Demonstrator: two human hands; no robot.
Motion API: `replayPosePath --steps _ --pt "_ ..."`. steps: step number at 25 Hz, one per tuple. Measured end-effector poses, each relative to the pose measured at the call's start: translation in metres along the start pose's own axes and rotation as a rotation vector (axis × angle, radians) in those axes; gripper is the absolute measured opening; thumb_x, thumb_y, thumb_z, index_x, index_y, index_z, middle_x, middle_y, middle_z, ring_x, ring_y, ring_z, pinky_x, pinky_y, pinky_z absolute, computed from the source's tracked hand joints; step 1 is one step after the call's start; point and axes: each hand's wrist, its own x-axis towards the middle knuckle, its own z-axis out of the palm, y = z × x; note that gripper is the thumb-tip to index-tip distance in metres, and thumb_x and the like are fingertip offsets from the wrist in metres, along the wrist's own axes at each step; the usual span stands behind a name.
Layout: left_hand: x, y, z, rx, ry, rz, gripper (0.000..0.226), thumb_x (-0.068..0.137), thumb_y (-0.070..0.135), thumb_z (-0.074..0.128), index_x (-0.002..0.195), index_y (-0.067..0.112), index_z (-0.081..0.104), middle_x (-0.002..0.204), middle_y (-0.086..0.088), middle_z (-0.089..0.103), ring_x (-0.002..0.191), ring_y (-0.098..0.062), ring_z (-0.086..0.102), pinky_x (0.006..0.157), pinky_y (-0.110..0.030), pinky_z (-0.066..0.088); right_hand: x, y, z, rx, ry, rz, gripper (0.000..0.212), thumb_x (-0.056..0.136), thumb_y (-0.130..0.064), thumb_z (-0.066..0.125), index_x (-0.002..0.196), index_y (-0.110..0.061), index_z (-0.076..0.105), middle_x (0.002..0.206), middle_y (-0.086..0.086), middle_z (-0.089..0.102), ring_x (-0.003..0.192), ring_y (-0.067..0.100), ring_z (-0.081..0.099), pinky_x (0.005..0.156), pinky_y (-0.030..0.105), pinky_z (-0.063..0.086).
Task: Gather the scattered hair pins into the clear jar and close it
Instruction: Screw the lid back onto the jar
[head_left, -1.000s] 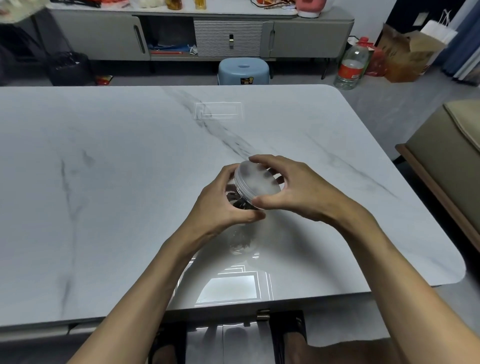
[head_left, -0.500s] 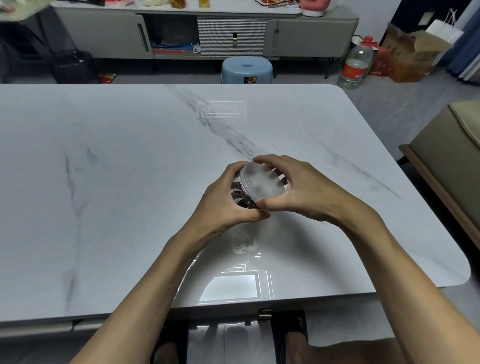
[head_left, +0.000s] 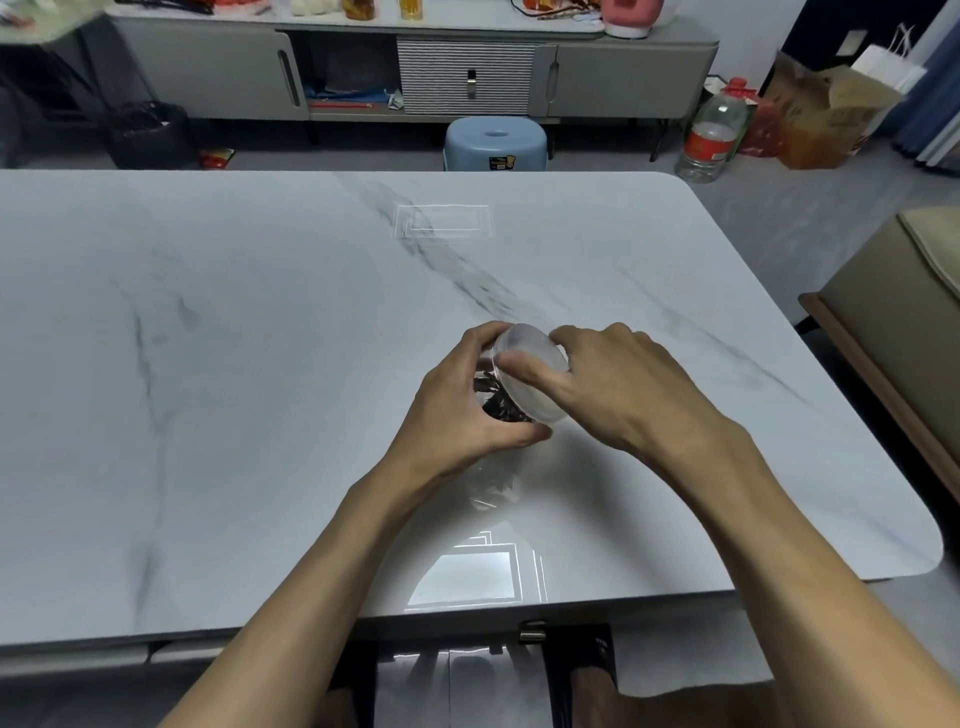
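Both grips are closed on one object: the jar (head_left: 501, 402) is clasped by the left hand (head_left: 457, 415), while its lid (head_left: 530, 371) is pinched at the rim by the right hand (head_left: 618, 387). The jar is held just above the surface (head_left: 260, 364), near its front edge. No loose pins are seen on the surface; dark hair pins (head_left: 496, 397) lie inside the jar. Gathering appears done, with only lid tightening judged left. The jar's long axis is tilted, the lid end pointing up and toward the right hand.
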Motion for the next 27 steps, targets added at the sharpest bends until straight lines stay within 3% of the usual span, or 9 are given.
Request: replayPosePath --steps 4,7,9,13,15,17,19,24,27 --pt "0.001 -0.001 -0.003 -0.059 0.004 -0.034 0.084 0.050 0.028 0.088 0.125 0.038 0.051 0.112 0.019 0.064 0.102 -0.001 0.063 0.081 -0.021 0.054 -0.001 0.002 -0.013 0.284 -0.220 -0.204 0.088 0.066 -0.071 0.060 0.144 -0.038 0.033 0.145 -0.011 0.042 0.127 0.011 0.044 0.088 0.023 0.038" --pt "0.000 -0.003 -0.003 -0.038 0.000 -0.027 0.081 0.050 0.029 0.085 0.123 0.040 0.052 0.110 0.022 0.065 0.104 -0.003 0.063 0.083 -0.023 0.054 -0.001 0.001 -0.013 0.224 -0.210 -0.239 0.075 0.068 -0.054 0.067 0.136 -0.042 0.039 0.131 -0.010 0.051 0.115 0.013 0.050 0.085 0.028 0.045" --pt "-0.002 -0.004 -0.003 -0.033 -0.007 -0.036 0.080 0.050 0.026 0.087 0.120 0.042 0.053 0.108 0.022 0.065 0.101 -0.004 0.065 0.080 -0.025 0.056 -0.003 -0.003 -0.008 0.178 -0.135 -0.138 0.064 0.069 -0.068 0.057 0.125 -0.038 0.048 0.114 -0.004 0.059 0.099 0.019 0.054 0.074 0.035 0.046" --pt "-0.002 -0.006 -0.002 0.021 -0.031 -0.018 0.080 0.050 0.026 0.088 0.121 0.040 0.053 0.108 0.019 0.064 0.093 -0.009 0.067 0.083 -0.034 0.057 -0.006 -0.009 0.008 0.020 -0.079 0.009 0.081 0.072 -0.085 0.028 0.119 -0.023 0.052 0.090 0.003 0.054 0.083 0.024 0.047 0.056 0.031 0.034" --pt "-0.001 -0.005 -0.003 0.021 -0.021 -0.024 0.081 0.051 0.026 0.089 0.122 0.041 0.053 0.108 0.018 0.065 0.095 -0.008 0.066 0.083 -0.031 0.056 -0.005 -0.005 0.007 0.113 -0.127 0.000 0.088 0.068 -0.088 0.030 0.130 -0.027 0.046 0.101 0.003 0.055 0.094 0.025 0.052 0.065 0.032 0.041" --pt "0.001 -0.004 -0.004 0.005 -0.010 -0.032 0.081 0.051 0.026 0.089 0.122 0.041 0.053 0.111 0.017 0.065 0.100 -0.006 0.065 0.082 -0.027 0.055 -0.003 -0.001 0.000 0.265 -0.211 -0.091 0.092 0.065 -0.082 0.046 0.142 -0.035 0.032 0.136 -0.002 0.048 0.119 0.017 0.049 0.084 0.029 0.042" --pt "0.001 -0.004 -0.006 -0.022 -0.005 -0.042 0.079 0.051 0.027 0.086 0.123 0.039 0.054 0.111 0.015 0.066 0.101 -0.003 0.064 0.083 -0.028 0.055 -0.002 -0.001 -0.004 0.303 -0.244 -0.191 0.091 0.066 -0.066 0.063 0.144 -0.040 0.026 0.141 -0.008 0.040 0.123 0.009 0.044 0.084 0.022 0.038" --pt "-0.003 -0.002 -0.003 -0.002 -0.026 -0.027 0.080 0.050 0.026 0.088 0.121 0.041 0.055 0.109 0.017 0.066 0.098 -0.008 0.066 0.082 -0.031 0.056 -0.004 -0.004 0.000 0.257 -0.151 -0.020 0.071 0.061 -0.080 0.052 0.115 -0.034 0.048 0.095 -0.007 0.059 0.084 0.011 0.056 0.061 0.032 0.043" --pt "-0.003 -0.002 -0.001 0.025 -0.037 -0.017 0.082 0.051 0.024 0.089 0.125 0.035 0.055 0.110 0.016 0.065 0.096 -0.011 0.066 0.086 -0.036 0.056 -0.004 -0.007 0.005 0.141 -0.074 0.105 0.081 0.064 -0.091 0.035 0.106 -0.024 0.054 0.085 -0.003 0.058 0.073 0.010 0.052 0.054 0.031 0.035"
